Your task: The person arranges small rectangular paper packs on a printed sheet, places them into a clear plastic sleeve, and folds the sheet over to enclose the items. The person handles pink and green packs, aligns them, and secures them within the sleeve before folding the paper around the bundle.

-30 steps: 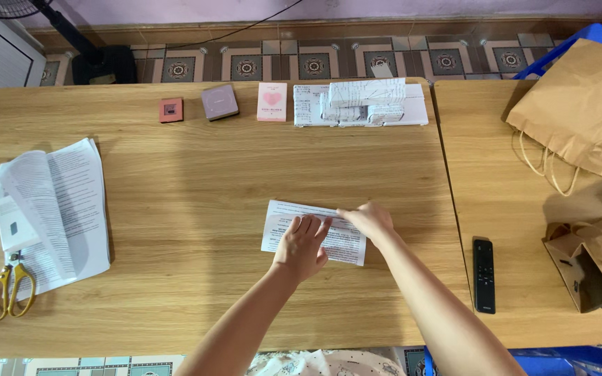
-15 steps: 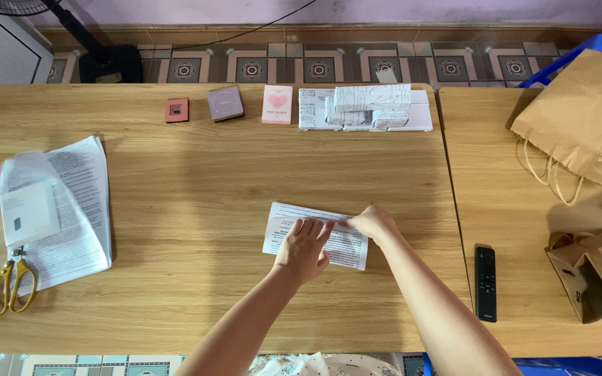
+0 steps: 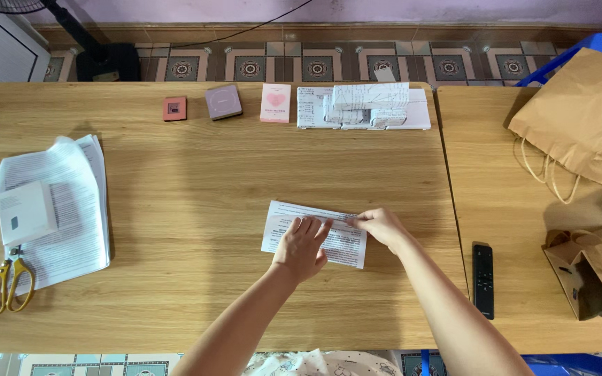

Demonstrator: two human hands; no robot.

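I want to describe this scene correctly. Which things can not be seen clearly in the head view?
- Printed sheet: its middle is covered by the left hand; the right hand hides its right edge.
- Print on the paper stack: too small.
- Brown paper bag: cut off by the right edge.
- Fan base: upper part is out of frame.

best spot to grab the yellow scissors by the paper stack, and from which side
Grip the scissors at the two yellow handle loops, coming from above on the near side. They lie flat with the loops toward the near table edge, while the blades point away and end at the paper stack, so the loops are exposed.
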